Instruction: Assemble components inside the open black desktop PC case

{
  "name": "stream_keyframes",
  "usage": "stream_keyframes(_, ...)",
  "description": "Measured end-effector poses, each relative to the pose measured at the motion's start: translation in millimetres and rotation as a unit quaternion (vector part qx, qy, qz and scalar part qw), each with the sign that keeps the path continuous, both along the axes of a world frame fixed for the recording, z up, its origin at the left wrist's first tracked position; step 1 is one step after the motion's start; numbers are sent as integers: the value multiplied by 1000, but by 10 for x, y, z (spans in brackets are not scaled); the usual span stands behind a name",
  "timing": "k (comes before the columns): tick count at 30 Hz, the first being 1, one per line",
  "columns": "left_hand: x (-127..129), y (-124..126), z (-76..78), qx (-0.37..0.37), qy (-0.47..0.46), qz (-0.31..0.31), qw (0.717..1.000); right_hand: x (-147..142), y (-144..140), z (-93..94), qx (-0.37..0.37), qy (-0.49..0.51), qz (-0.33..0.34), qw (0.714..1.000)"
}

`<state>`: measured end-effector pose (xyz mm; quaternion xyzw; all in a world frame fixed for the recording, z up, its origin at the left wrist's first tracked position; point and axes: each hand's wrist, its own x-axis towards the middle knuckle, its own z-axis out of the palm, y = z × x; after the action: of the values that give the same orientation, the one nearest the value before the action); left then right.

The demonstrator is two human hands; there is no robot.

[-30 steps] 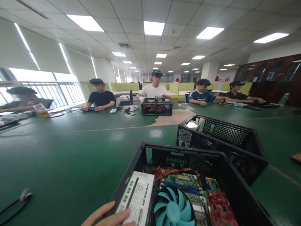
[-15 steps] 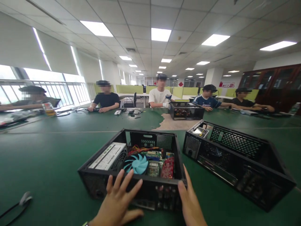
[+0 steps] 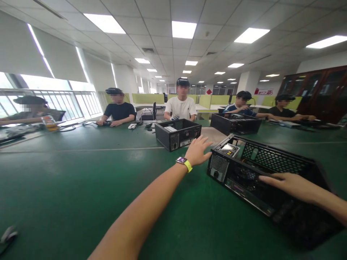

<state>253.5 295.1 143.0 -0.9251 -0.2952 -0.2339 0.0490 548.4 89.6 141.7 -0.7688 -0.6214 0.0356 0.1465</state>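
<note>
Left hand point(image 3: 197, 150) stretched out open beside computer case point(image 3: 267, 177); right hand point(image 3: 288, 183) laid flat, open, on its near edge. Firm two-sided grip judged needed next.

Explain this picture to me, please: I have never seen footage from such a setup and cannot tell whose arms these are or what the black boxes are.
The single view comes from a camera worn on a person's head, looking forward and down, so the two bare arms reaching in from below are that person's own. The left hand, with a yellow-strapped watch on the wrist, stretches out open toward the corner of the nearest open computer case. The right hand lies flat on that case's near side. Neither hand grips anything. The case lies on a big green table. Farther off sit two more black cases, and several other people are seated along the table's far side.
</note>
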Motion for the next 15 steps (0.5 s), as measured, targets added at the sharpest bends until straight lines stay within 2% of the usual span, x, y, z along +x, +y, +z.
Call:
stream_keyframes(3,-355,-263,-221,-6,9,-18,1000,-176,-83,19,-80,79,63,992)
stream_keyframes(6,-781,-474,-281,-16,14,-22,1000,-635,-176,92,-84,68,94,990)
stream_keyframes(8,-954,-632,-190,-13,12,-39,999,-960,-271,124,-79,42,96,991)
stream_keyframes(12,-1073,-1050,151,0,22,-116,993,-1491,-607,147,-80,-8,77,994)
stream_keyframes(15,-1155,-1381,417,21,50,-163,985,-1791,-959,182,-109,-11,131,985)
